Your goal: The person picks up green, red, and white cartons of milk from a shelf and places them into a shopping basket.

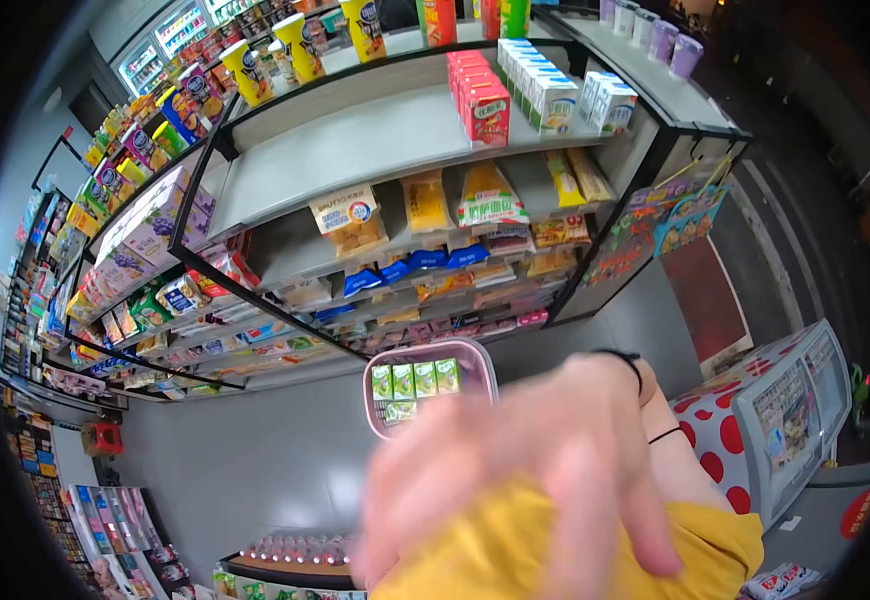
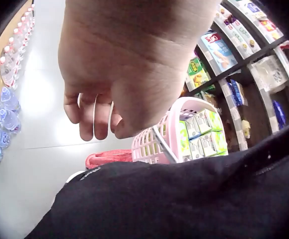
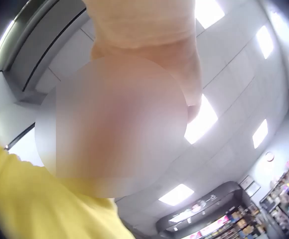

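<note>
My right hand (image 1: pixel 515 430), blurred and close in the head view, has spread fingers over yellow cloth and holds nothing visible. In the right wrist view the hand (image 3: pixel 149 50) is raised against the ceiling, its fingers lost in blur. My left hand (image 2: pixel 124 74) hangs with loosely bent, empty fingers in the left wrist view; I cannot make it out in the head view. Below and beyond it stands a pink basket (image 2: pixel 173 130) holding green-and-white cartons (image 2: pixel 206 144). From the head, the basket (image 1: pixel 483 362) is on the floor, partly behind the right hand.
Shelves (image 1: pixel 345 140) with cartons and packaged food stand ahead. A red-dotted freezer (image 1: pixel 720 430) is at the right. Bottles (image 2: pixel 7 119) line the left in the left wrist view, and a red item (image 2: pixel 107 158) lies beside the basket.
</note>
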{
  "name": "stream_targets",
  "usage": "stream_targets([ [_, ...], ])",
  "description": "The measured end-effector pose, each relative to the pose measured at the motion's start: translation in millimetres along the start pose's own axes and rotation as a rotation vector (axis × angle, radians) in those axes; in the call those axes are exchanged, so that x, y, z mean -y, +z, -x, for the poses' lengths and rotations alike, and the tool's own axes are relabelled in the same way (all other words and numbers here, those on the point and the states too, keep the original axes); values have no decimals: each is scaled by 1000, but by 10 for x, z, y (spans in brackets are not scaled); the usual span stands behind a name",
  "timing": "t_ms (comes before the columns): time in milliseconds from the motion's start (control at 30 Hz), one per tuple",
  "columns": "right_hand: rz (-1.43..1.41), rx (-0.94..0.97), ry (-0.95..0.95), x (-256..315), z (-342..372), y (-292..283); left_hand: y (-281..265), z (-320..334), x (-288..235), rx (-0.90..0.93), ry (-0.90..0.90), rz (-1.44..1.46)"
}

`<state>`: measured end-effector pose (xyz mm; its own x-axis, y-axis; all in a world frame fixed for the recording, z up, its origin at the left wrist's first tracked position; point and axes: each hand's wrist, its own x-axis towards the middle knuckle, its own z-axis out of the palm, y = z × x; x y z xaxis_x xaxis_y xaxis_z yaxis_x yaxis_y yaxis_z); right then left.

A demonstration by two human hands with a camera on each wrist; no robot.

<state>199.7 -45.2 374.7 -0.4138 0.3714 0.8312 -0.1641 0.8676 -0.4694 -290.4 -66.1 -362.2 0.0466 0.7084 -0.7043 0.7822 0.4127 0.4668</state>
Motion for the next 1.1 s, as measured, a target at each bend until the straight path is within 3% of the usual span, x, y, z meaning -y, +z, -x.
stream_targets([
  [67, 383, -92, 169, -128, 21, -338, 40, 109, 87, -38, -4, 35],
  [133, 987, -223, 425, -490, 126, -830, -17, 314, 40, -28, -103, 140],
  [167, 1181, -176, 508, -753, 266, -1193, -124, 585, -214, -27, -153, 192],
  [200, 1320, -155, 591, -991, 444, -1534, -75, 508, -97, -72, -94, 127],
  [300, 1565, -50, 790, -1409, 747, -2174, -42, 623, -100, -50, -97, 329],
  [400, 1525, 67, 972, -1518, 837, -2322, -19, 842, -305, -98, -130, 370],
  [500, 1451, 144, 1031, -1716, 1039, -2462, 76, 890, -289, -116, -142, 369],
  [633, 1506, 95, 1075, -1733, 979, -2417, 207, 932, -183, -115, -142, 376],
  [767, 1595, 45, 1073, -1840, 1017, -2533, 250, 966, -156, -113, -155, 415],
  [900, 1521, 155, 1081, -1968, 1066, -2799, 243, 992, -171, -119, -158, 454],
  [933, 1553, 131, 990, -1993, 1100, -2810, 246, 1005, -157, -122, -153, 470],
  [1067, 1556, 102, 933, -1896, 1022, -2794, 310, 935, -128, -142, -145, 550],
  [1100, 1544, 98, 1017, -1859, 968, -2762, 321, 916, -131, -144, -127, 535],
])
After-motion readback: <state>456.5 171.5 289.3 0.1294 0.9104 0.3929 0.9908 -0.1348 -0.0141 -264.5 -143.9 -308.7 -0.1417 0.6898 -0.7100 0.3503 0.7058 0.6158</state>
